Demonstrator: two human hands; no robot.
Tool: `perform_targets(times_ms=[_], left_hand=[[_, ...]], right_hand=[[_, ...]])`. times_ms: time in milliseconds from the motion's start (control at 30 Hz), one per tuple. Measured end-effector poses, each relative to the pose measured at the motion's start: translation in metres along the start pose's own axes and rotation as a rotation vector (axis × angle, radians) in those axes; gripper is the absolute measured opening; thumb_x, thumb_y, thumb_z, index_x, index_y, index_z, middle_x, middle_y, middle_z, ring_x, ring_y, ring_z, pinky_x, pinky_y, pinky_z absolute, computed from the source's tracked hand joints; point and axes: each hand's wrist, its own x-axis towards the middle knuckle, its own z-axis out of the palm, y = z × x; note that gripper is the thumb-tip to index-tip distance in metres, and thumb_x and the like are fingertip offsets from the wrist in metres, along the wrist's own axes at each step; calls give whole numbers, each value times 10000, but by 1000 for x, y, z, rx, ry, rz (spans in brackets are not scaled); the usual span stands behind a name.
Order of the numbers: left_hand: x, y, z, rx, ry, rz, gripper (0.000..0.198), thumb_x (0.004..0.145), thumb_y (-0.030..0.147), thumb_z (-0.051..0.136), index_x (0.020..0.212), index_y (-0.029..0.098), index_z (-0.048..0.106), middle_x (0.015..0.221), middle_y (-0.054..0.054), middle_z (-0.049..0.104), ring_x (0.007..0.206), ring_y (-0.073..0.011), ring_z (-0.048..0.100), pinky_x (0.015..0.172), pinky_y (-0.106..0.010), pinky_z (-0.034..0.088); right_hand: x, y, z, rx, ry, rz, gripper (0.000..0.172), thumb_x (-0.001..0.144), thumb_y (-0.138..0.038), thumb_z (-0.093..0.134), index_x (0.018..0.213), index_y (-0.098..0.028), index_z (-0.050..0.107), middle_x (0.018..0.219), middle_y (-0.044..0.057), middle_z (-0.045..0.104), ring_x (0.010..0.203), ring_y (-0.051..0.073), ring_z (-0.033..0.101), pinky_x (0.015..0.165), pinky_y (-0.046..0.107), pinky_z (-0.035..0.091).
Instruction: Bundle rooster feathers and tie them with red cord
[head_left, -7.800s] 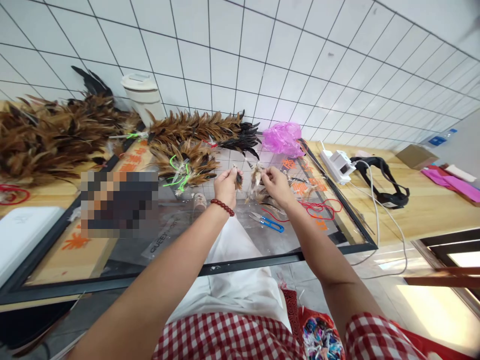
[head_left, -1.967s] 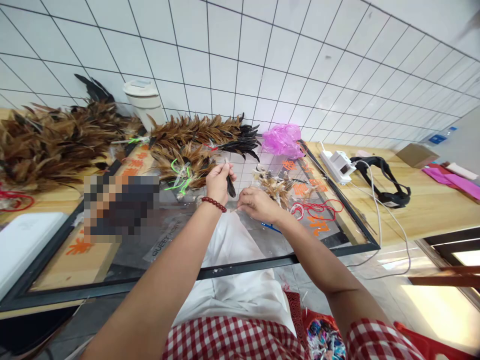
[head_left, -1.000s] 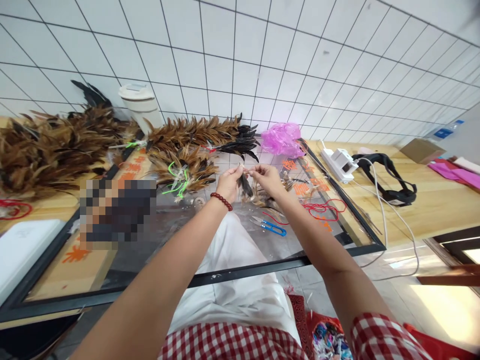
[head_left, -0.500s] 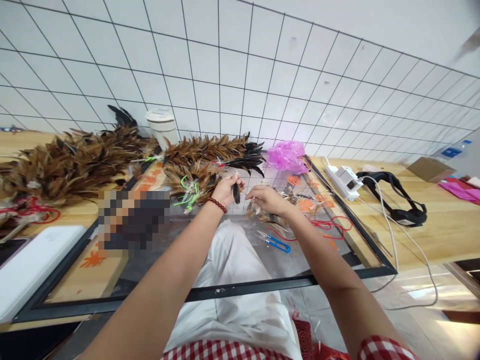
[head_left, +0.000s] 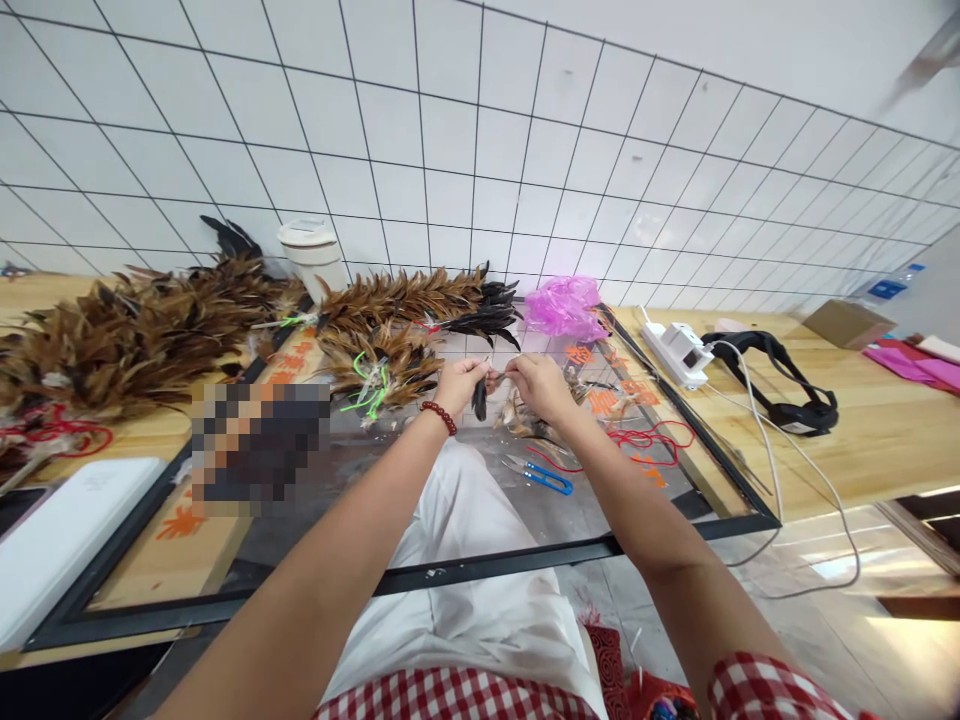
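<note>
Above the glass table top (head_left: 480,520), my left hand (head_left: 459,382) pinches the quill ends of a small bunch of dark feathers (head_left: 480,400) that hangs down from its fingers. My right hand (head_left: 537,385) is closed in a pinch right beside it, holding a small brown feather (head_left: 516,408) at the quill, and the fingertips of both hands almost touch. A red bead bracelet (head_left: 439,416) is on my left wrist. Loose brown feathers (head_left: 525,425) lie on the glass under my right hand.
Blue-handled snips (head_left: 541,474) and red thread (head_left: 660,440) lie on the glass near my right arm. Tied feather bundles (head_left: 405,300) and a big feather heap (head_left: 120,330) fill the back left. A pink bag (head_left: 564,306), a white power strip (head_left: 682,345), a black strap (head_left: 787,385) stand right.
My right hand has come up from the loose feathers with a small feather and now meets my left hand. The view has shifted slightly.
</note>
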Motion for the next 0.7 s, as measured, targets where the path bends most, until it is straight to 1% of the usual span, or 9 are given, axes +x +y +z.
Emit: perform_targets(times_ms=[133, 267, 367, 467, 567, 633, 700], left_hand=[[-4, 1, 5, 97, 5, -27, 183, 701, 260, 735, 667, 109, 638, 584, -31, 645, 482, -117, 587, 497, -237, 474], [-8, 3, 7, 153, -53, -83, 152, 737, 245, 704, 701, 112, 640, 617, -43, 667, 485, -109, 591, 487, -218, 462], [-9, 4, 6, 175, -115, -98, 136, 732, 227, 703, 691, 110, 646, 610, -36, 659, 479, -91, 570, 476, -196, 442], [-8, 4, 3, 203, -165, -67, 160, 720, 216, 709, 628, 105, 638, 563, -24, 617, 440, -67, 510, 439, -177, 386], [-7, 4, 1, 169, -155, -30, 163, 713, 212, 712, 617, 104, 637, 524, -11, 571, 426, -54, 465, 425, -171, 342], [-6, 4, 0, 146, -144, -23, 146, 714, 211, 709, 637, 103, 649, 523, -9, 561, 432, -54, 458, 428, -170, 334], [-6, 4, 0, 149, -143, -21, 140, 718, 212, 701, 643, 103, 653, 525, -9, 559, 438, -55, 456, 432, -172, 331]], right_hand=[[-1, 2, 5, 18, 56, -22, 135, 903, -191, 505, 892, -171, 638, 878, 79, 671, 837, 202, 571, 759, 305, 365], [0, 1, 9, 120, 83, -3, 140, 888, -162, 496, 863, -178, 633, 857, 68, 673, 820, 189, 578, 774, 297, 390], [0, -1, 10, 200, 95, 27, 133, 872, -163, 507, 845, -185, 636, 843, 59, 678, 823, 185, 590, 782, 297, 408], [1, 1, 10, 323, 112, 109, 116, 854, -195, 530, 859, -191, 645, 819, 48, 679, 799, 178, 601, 758, 292, 431], [3, 7, 8, 488, 210, 263, 177, 835, -241, 542, 961, -180, 652, 859, 55, 688, 775, 170, 607, 756, 303, 460], [5, 12, 8, 562, 258, 315, 213, 818, -266, 553, 974, -173, 663, 910, 68, 692, 800, 173, 608, 781, 319, 469], [6, 14, 9, 646, 231, 326, 213, 792, -308, 583, 923, -172, 681, 902, 65, 691, 793, 171, 604, 766, 318, 472]])
